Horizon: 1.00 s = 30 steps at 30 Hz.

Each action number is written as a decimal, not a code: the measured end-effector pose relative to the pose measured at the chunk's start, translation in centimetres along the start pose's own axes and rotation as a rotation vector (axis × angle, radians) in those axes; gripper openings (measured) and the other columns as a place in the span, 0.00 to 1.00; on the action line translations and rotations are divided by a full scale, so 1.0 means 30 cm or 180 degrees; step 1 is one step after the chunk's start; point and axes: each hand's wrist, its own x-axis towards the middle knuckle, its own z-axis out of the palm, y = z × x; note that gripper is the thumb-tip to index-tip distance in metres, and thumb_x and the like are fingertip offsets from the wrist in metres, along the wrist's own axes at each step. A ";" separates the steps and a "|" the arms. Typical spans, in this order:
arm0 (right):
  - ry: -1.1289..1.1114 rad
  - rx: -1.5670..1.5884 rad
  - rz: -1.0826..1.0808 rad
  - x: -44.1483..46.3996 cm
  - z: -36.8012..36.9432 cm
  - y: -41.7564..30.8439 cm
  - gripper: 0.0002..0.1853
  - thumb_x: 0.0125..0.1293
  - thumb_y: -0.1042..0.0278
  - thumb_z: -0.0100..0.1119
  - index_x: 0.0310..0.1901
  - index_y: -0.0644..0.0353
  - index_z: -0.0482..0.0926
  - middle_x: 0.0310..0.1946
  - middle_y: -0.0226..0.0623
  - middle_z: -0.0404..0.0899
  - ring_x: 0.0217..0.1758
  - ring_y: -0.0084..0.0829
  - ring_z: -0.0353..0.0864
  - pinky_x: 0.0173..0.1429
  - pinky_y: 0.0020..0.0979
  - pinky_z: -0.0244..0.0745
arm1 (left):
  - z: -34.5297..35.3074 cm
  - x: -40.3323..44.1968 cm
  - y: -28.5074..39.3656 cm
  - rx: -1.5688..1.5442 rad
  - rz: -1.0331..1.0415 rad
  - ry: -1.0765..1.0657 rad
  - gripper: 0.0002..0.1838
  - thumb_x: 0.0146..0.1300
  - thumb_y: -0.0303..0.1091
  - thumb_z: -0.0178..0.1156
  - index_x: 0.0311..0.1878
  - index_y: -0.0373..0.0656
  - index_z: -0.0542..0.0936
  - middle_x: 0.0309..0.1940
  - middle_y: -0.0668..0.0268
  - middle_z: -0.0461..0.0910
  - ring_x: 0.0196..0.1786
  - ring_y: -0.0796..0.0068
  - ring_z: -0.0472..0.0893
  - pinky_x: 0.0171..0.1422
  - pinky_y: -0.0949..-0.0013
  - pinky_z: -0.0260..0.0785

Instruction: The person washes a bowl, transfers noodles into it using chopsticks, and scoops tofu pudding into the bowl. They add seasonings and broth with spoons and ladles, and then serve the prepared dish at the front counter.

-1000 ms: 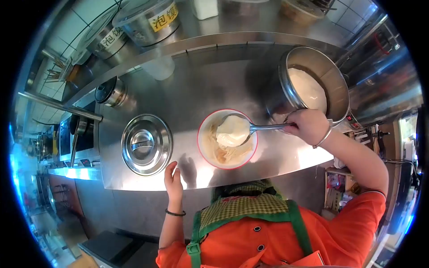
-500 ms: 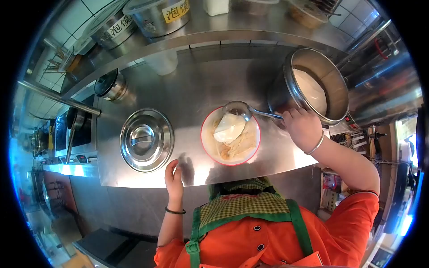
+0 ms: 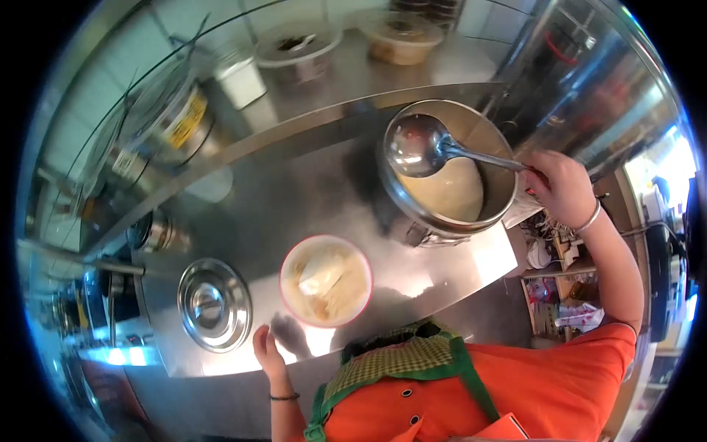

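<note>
My right hand (image 3: 561, 188) is wrapped round the handle of a metal ladle (image 3: 417, 146). The ladle's bowl is over the left part of a deep steel pot (image 3: 508, 140), above the pale, smooth food (image 3: 451, 193) inside. Left of the pot, a red-rimmed white bowl (image 3: 326, 281) holds a soft white lump (image 3: 321, 275) on beige, shredded-looking food. My left hand (image 3: 269, 352) is at the counter's front edge with its fingers apart and nothing in it, between the bowl and a round steel lid (image 3: 214, 305).
A raised shelf (image 3: 324, 110) runs along the back, with labelled containers (image 3: 180, 121), a white box (image 3: 240, 82) and two clear tubs (image 3: 298, 50) on it. A small glass-and-metal jar (image 3: 158, 230) stands at the counter's left. Shelving (image 3: 545, 295) is at the right.
The ladle emptied its white lump into the bowl, and my right hand carried it up and right over the pot. The view has turned towards the right. My left hand remains near the counter edge.
</note>
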 end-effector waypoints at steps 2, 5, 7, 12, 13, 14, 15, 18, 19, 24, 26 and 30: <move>-0.0008 -0.0683 -0.0095 0.021 0.020 0.087 0.06 0.53 0.67 0.55 0.29 0.58 0.77 0.25 0.38 0.75 0.32 0.40 0.77 0.36 0.37 0.71 | 0.004 -0.006 -0.024 -0.0004 -0.0249 0.0084 0.13 0.61 0.23 0.47 0.49 0.33 0.71 0.45 0.59 0.74 0.49 0.69 0.73 0.57 0.69 0.63; -0.0174 -0.1366 -0.0554 0.050 0.129 0.151 0.04 0.50 0.68 0.53 0.26 0.57 0.76 0.24 0.34 0.75 0.31 0.34 0.77 0.35 0.34 0.70 | 0.029 -0.028 0.001 0.0164 -0.0228 0.0134 0.13 0.62 0.24 0.46 0.49 0.33 0.71 0.45 0.59 0.74 0.49 0.70 0.72 0.57 0.69 0.63; -0.0090 -0.1402 -0.0719 0.069 0.167 0.126 0.04 0.48 0.68 0.52 0.25 0.57 0.76 0.23 0.33 0.74 0.30 0.32 0.76 0.33 0.32 0.68 | 0.042 -0.043 0.023 0.0352 -0.0265 0.0205 0.13 0.62 0.26 0.47 0.49 0.33 0.71 0.45 0.60 0.74 0.49 0.71 0.72 0.57 0.70 0.62; 0.0008 -0.1548 -0.1128 0.095 0.237 0.079 0.04 0.44 0.68 0.53 0.22 0.56 0.76 0.21 0.32 0.71 0.26 0.29 0.72 0.29 0.28 0.62 | 0.041 -0.076 0.049 0.0458 -0.0510 0.0316 0.14 0.62 0.27 0.47 0.49 0.33 0.72 0.45 0.62 0.73 0.49 0.72 0.71 0.56 0.71 0.62; 0.0016 -0.1632 -0.1183 0.099 0.242 0.072 0.05 0.43 0.67 0.53 0.22 0.57 0.76 0.20 0.32 0.70 0.26 0.29 0.72 0.28 0.27 0.61 | 0.042 -0.082 0.056 0.0428 -0.0598 0.0344 0.14 0.62 0.28 0.47 0.49 0.33 0.72 0.45 0.62 0.73 0.49 0.72 0.71 0.55 0.71 0.62; 0.0031 -0.1723 -0.1240 0.102 0.244 0.071 0.05 0.42 0.67 0.53 0.21 0.57 0.76 0.19 0.32 0.70 0.25 0.28 0.71 0.28 0.27 0.60 | 0.045 -0.086 0.062 0.0451 -0.0602 0.0343 0.14 0.62 0.28 0.47 0.49 0.33 0.72 0.45 0.62 0.73 0.49 0.72 0.71 0.55 0.71 0.62; 0.0025 -0.1709 -0.1242 0.104 0.243 0.076 0.05 0.42 0.67 0.53 0.21 0.57 0.76 0.19 0.32 0.70 0.25 0.28 0.71 0.28 0.27 0.60 | 0.051 -0.089 0.067 0.0460 -0.0584 0.0395 0.14 0.61 0.27 0.48 0.49 0.33 0.72 0.45 0.62 0.73 0.49 0.72 0.71 0.55 0.71 0.62; -0.0023 -0.1804 -0.1124 0.112 0.249 0.092 0.05 0.42 0.67 0.53 0.21 0.57 0.76 0.19 0.32 0.69 0.25 0.28 0.71 0.27 0.28 0.60 | 0.045 -0.091 0.049 0.0520 -0.0548 0.0436 0.14 0.61 0.27 0.48 0.49 0.33 0.72 0.46 0.62 0.73 0.49 0.72 0.71 0.56 0.71 0.62; -0.0056 -0.1853 -0.1111 0.112 0.258 0.100 0.05 0.43 0.66 0.53 0.21 0.57 0.76 0.19 0.32 0.69 0.25 0.28 0.71 0.27 0.28 0.59 | 0.050 -0.089 0.049 0.0562 -0.0515 0.0405 0.14 0.61 0.27 0.48 0.49 0.33 0.72 0.46 0.62 0.73 0.50 0.71 0.71 0.56 0.71 0.62; -0.0386 -0.1623 -0.1067 0.123 0.278 0.102 0.06 0.45 0.66 0.54 0.21 0.57 0.77 0.20 0.33 0.72 0.25 0.29 0.72 0.28 0.28 0.61 | 0.060 -0.068 0.045 0.0578 -0.0532 0.0327 0.14 0.61 0.27 0.48 0.49 0.33 0.72 0.46 0.62 0.73 0.49 0.71 0.71 0.56 0.70 0.61; -0.0729 -0.1305 -0.0896 0.139 0.287 0.109 0.07 0.47 0.66 0.55 0.23 0.58 0.79 0.22 0.38 0.77 0.28 0.34 0.78 0.31 0.31 0.68 | 0.063 -0.061 0.045 0.0586 -0.0524 0.0321 0.14 0.61 0.27 0.48 0.49 0.33 0.72 0.45 0.62 0.73 0.49 0.71 0.71 0.56 0.71 0.62; -0.1488 -0.0857 -0.0431 0.191 0.304 0.126 0.08 0.49 0.66 0.55 0.27 0.59 0.81 0.25 0.42 0.80 0.32 0.38 0.81 0.36 0.35 0.74 | 0.060 -0.051 0.046 0.0604 -0.0478 0.0308 0.13 0.62 0.27 0.47 0.49 0.33 0.72 0.45 0.62 0.73 0.48 0.71 0.71 0.55 0.70 0.62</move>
